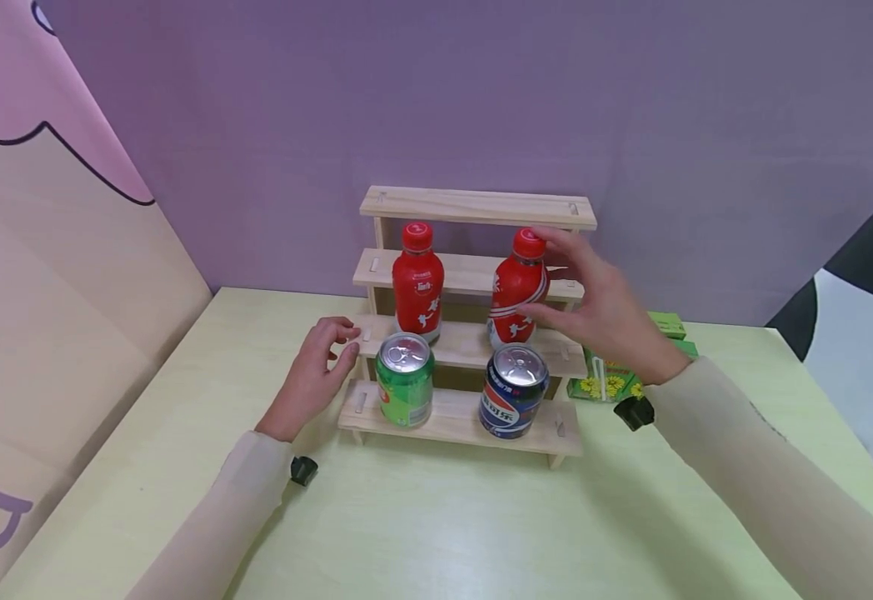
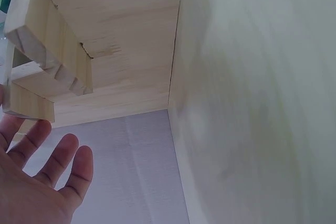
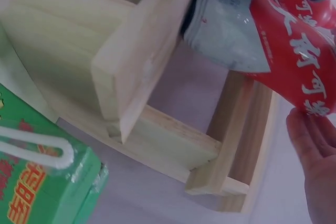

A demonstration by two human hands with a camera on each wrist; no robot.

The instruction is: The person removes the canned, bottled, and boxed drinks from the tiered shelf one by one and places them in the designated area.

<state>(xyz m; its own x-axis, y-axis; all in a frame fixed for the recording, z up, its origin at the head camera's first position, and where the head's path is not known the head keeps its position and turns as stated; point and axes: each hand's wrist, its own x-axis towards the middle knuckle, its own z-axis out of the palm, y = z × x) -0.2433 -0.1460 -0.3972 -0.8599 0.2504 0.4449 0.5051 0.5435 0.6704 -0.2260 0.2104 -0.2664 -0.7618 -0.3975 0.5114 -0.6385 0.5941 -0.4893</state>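
Observation:
A red drink bottle (image 1: 506, 292) with a red cap stands upright on the right of the stepped wooden rack's second tier from the front. My right hand (image 1: 601, 308) holds it from the right, thumb at its side and fingers near the cap. In the right wrist view, fingertips touch this bottle (image 3: 302, 56). A matching red bottle (image 1: 417, 287) stands left on that tier. On the front tier are a green can (image 1: 405, 383) and a dark blue can (image 1: 513, 396). My left hand (image 1: 312, 371) is at the rack's left side, its loosely bent fingers close against a tier's end (image 2: 31, 100).
The wooden rack (image 1: 477, 202) stands on a pale table (image 1: 436, 525) before a purple backdrop. Green cartons (image 1: 605, 383), one with a white straw, lie right of the rack, partly behind my right hand. A patterned cloth covers the left wall.

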